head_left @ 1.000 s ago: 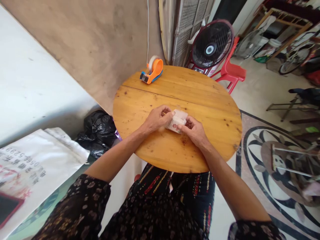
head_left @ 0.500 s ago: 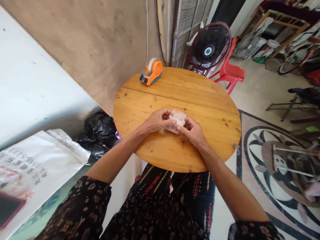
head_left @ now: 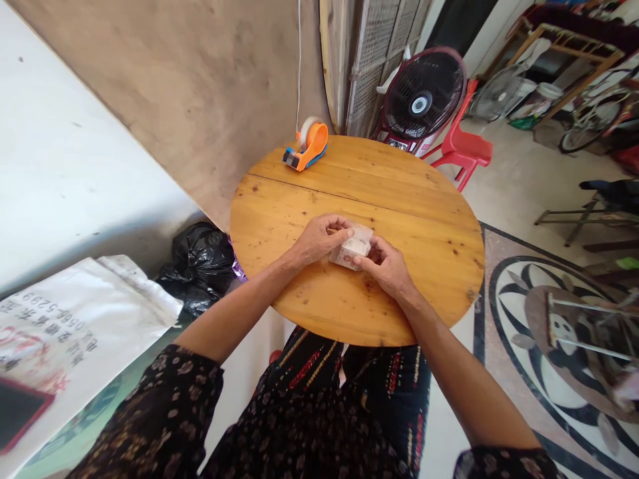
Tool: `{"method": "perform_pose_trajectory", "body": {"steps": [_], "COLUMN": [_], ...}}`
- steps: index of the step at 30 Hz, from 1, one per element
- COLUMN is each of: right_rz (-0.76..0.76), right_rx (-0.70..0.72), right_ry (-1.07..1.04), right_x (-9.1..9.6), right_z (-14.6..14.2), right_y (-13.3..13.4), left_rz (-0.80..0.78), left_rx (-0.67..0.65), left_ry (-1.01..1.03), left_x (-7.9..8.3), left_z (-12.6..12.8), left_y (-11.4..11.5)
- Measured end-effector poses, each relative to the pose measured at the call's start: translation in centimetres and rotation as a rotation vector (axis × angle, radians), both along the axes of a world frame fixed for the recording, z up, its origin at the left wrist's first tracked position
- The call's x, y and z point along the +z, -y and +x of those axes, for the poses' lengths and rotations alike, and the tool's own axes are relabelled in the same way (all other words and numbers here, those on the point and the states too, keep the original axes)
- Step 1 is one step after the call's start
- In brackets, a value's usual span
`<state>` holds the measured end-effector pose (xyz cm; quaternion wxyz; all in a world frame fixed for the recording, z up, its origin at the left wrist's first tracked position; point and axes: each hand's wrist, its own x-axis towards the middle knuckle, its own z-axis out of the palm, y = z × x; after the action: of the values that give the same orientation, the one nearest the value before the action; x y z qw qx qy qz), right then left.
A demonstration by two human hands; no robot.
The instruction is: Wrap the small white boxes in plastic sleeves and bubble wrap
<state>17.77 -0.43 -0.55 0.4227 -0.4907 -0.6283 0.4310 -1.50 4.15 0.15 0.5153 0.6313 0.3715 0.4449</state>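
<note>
A small pale box [head_left: 355, 247] with faint reddish print sits between my hands on the round wooden table [head_left: 299, 293]. Its top flap stands raised on the far side. My left hand [head_left: 327, 237] is closed on the flap side, thumb stretched along the top. My right hand [head_left: 384, 263] grips the near right corner, its thumb on the front. Fingers behind the box are partly hidden. An orange tape dispenser [head_left: 313, 146] with a roll of clear tape stands at the table's far left edge.
Beyond the table are a standing fan [head_left: 421, 100] and a red plastic chair [head_left: 462, 143]. A black plastic bag [head_left: 197, 259] lies left of the table, near a white printed sack [head_left: 100, 306]. A wooden panel [head_left: 200, 86] rises behind on the left.
My left thumb has shifted from the box's top face toward its raised flap, showing more of the top. The whole view has moved slightly. My right hand keeps its hold.
</note>
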Motion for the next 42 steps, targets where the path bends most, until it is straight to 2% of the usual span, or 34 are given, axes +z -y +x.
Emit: {"method": "perform_pose_trajectory", "body": {"steps": [9,23,32,37,42], "right_rz": [0.017,0.004,-0.025,-0.020,-0.001], "right_rx": [0.025,-0.020,-0.026,-0.009,-0.019], "right_ry": [0.051,-0.038,-0.084,-0.103,-0.073], "right_x": [0.2,-0.5,-0.5,-0.5,-0.9], "right_z": [0.1,0.0,-0.2,-0.2,-0.1], "right_y": [0.0,0.0,0.0,-0.2,-0.4], "left_rz": [-0.166,-0.060,-0.078,-0.070,-0.036], "left_rx": [0.039,0.013,-0.066,-0.206,-0.245], "left_ry": [0.078,0.050,0.110,0.046,0.017], "left_x": [0.5,0.3,0.2,-0.8,-1.3], "left_z": [0.1,0.1,0.1,-0.3,-0.7], "left_y": [0.0,0.3,0.1,-0.4,-0.5]}}
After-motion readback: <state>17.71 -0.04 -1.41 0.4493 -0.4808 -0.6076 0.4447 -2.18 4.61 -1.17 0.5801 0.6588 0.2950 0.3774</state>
